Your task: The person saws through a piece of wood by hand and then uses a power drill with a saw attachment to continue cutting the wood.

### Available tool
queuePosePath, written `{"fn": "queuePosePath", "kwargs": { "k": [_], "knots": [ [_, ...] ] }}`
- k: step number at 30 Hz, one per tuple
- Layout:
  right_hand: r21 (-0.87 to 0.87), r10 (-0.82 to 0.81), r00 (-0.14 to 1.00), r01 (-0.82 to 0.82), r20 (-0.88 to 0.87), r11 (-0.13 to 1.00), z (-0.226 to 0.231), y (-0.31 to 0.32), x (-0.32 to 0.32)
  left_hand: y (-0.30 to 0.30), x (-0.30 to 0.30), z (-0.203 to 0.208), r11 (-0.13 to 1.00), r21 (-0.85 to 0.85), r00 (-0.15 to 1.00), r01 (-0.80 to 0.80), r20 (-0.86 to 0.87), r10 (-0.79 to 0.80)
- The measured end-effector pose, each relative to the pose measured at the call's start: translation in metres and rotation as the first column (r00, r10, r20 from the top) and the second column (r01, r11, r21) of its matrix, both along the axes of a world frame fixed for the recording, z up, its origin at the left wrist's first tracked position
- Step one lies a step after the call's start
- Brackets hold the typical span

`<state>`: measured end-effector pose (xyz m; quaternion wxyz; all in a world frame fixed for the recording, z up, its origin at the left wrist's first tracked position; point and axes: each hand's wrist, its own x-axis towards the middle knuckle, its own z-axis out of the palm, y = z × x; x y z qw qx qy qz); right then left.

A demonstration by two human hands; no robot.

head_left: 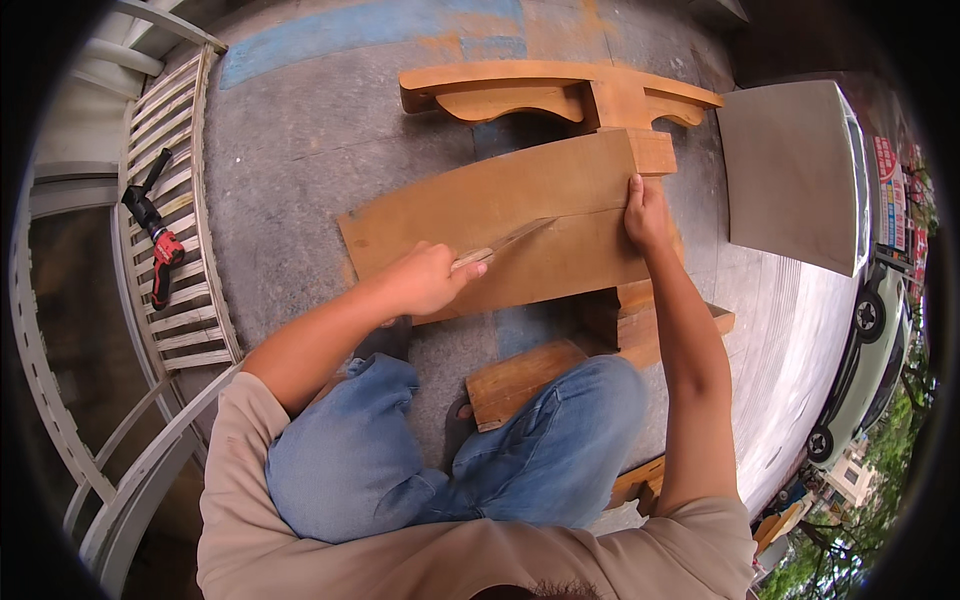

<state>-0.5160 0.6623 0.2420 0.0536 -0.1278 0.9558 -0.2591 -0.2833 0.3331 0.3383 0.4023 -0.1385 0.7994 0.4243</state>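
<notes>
A wide, thin brown board [440, 225] lies across wooden furniture parts in front of my knees. My left hand [425, 280] is closed round the wooden handle of a narrow-bladed tool [512, 240] that looks like a knife. Its blade lies low over the board and points to the right. From near the tip, a thin line runs on toward the board's right edge. There my right hand [648, 215] grips the board, thumb on top and the other fingers mostly hidden. Beyond the board, a curved wooden frame [500, 75] rests on the floor.
A wooden plank [525, 375] lies near my feet. On the left, a red and black power tool [167, 248] rests on a slatted bench [185, 120]. A large pale box-like object [790, 170] stands to the right. Farther off is a parked car [865, 360].
</notes>
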Motion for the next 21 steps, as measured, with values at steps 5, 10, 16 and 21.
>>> {"fn": "queuePosePath", "kwargs": {
  "k": [5, 10, 16, 21],
  "knots": [
    [0.04, -0.057, 0.998, 0.056, 0.032, 0.998, 0.0, 0.004, 0.006, -0.035, 0.019, -0.007, 0.99, 0.142, 0.998, 0.013, -0.07, -0.003],
    [0.021, -0.02, 0.994, 0.018, 0.112, 1.0, 0.002, 0.002, 0.0, -0.013, 0.003, 0.006, 0.998, 0.057, 0.998, -0.029, 0.049, 0.026],
    [-0.001, -0.023, 0.999, 0.023, 0.044, 1.0, 0.0, 0.003, 0.002, -0.049, 0.028, 0.005, 0.987, 0.157, 0.995, -0.034, -0.093, 0.049],
    [-0.016, -0.004, 1.0, 0.004, 0.031, 1.0, -0.001, -0.005, -0.001, -0.005, 0.003, 0.001, 1.0, -0.001, 0.998, -0.016, -0.056, 0.016]
  ]
}}
